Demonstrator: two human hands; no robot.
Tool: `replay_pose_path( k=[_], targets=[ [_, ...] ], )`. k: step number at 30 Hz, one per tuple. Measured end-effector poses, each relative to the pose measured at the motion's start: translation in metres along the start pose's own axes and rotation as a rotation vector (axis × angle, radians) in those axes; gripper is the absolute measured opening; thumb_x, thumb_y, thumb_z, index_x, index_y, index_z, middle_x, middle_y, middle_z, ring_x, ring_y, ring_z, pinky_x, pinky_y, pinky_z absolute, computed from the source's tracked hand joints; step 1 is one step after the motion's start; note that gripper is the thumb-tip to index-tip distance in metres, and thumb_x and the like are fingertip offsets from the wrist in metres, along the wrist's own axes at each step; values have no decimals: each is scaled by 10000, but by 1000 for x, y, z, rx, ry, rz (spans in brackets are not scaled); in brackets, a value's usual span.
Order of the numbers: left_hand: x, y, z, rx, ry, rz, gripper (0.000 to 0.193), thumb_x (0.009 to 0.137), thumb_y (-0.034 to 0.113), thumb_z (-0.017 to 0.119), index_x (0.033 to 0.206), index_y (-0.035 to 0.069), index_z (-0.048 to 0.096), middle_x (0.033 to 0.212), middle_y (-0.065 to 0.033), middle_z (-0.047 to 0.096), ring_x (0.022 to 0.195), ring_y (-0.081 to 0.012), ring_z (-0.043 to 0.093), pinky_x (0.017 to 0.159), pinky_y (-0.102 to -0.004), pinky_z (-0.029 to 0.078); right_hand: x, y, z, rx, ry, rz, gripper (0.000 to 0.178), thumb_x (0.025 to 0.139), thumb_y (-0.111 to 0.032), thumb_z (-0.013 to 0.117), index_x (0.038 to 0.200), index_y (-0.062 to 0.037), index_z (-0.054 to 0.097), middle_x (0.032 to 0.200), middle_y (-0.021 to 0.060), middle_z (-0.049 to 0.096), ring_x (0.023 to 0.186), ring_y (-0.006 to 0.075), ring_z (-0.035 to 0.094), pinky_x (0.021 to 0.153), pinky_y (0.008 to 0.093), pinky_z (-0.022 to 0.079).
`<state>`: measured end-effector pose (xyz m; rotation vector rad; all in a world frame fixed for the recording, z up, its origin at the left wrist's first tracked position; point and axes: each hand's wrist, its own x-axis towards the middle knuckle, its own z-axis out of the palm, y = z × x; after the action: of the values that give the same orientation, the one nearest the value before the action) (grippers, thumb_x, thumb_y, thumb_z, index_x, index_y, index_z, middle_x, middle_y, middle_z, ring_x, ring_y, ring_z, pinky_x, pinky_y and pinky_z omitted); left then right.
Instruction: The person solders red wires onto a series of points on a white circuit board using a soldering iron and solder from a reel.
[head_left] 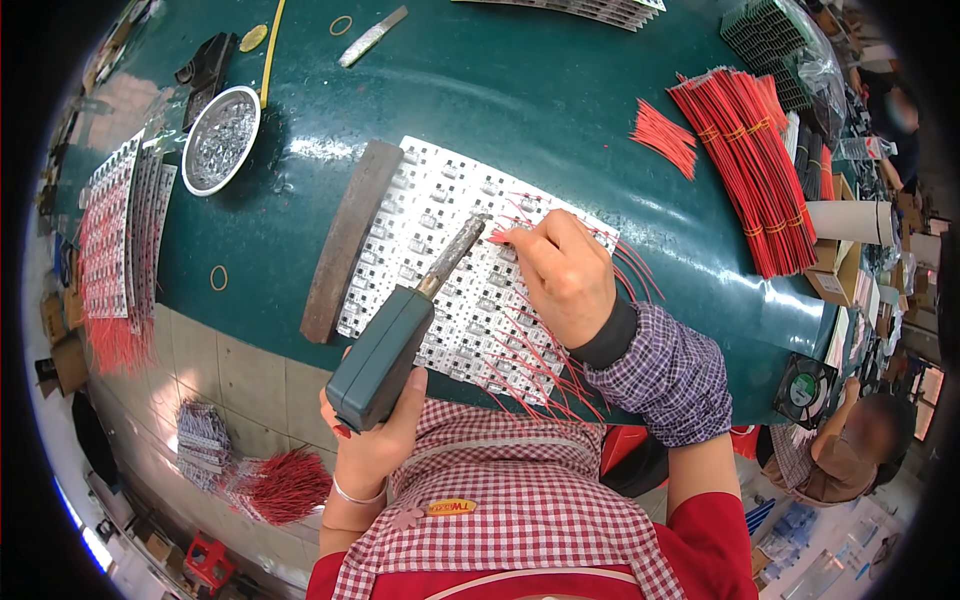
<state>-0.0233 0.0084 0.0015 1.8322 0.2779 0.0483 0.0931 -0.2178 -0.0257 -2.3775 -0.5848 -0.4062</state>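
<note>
My left hand (385, 425) is wrapped round the dark green handle of a soldering iron (378, 355). Its metal tip points up and right, close to the fingertips of my right hand (568, 275). Those fingers are pinched on a thin red wire (495, 238), mostly hidden by the hand. Beneath both hands lies a white panel of small circuit boards (425, 215), with rows of dark components. Several red wires (530, 350) stick out from the panel's right part and over its near edge. A dark, worn bar (350, 240) lies along the panel's left edge.
On the green table (560, 100) stand a bowl of metal scraps (220, 140) and, far right, bundled red wires (745, 170). A smaller wire pile (663, 138) lies beside them. Wired panels (125, 230) hang over the left edge. A small fan (805, 388) and another person (850, 450) are at right.
</note>
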Motion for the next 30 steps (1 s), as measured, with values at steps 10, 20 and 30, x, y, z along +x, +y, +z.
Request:
replay_pose_path(
  k=[10,20,30],
  targets=[
    [-6,1,0,-9,57,19,225,814,23,812,1015,-42,735,936,-120,753,766,-193,718,769,-313,567,-2,3,-7,40,-10,-45,247,778,102,713,991,-23,727,815,100,586,756,287,590,657,398,485],
    [-3,4,-2,10,-45,28,204,816,-34,776,1004,-56,698,925,-108,685,721,-160,641,642,-277,515,-3,4,-3,-5,-38,-87,280,736,94,688,983,-32,727,785,92,580,731,286,574,636,401,470],
    [1,6,-4,78,-102,70,182,828,-33,764,992,-52,688,892,-89,668,700,-125,606,615,-267,485,-5,4,-3,-78,-79,-98,241,736,20,647,968,-43,674,838,68,539,803,249,576,688,383,507]
  ],
)
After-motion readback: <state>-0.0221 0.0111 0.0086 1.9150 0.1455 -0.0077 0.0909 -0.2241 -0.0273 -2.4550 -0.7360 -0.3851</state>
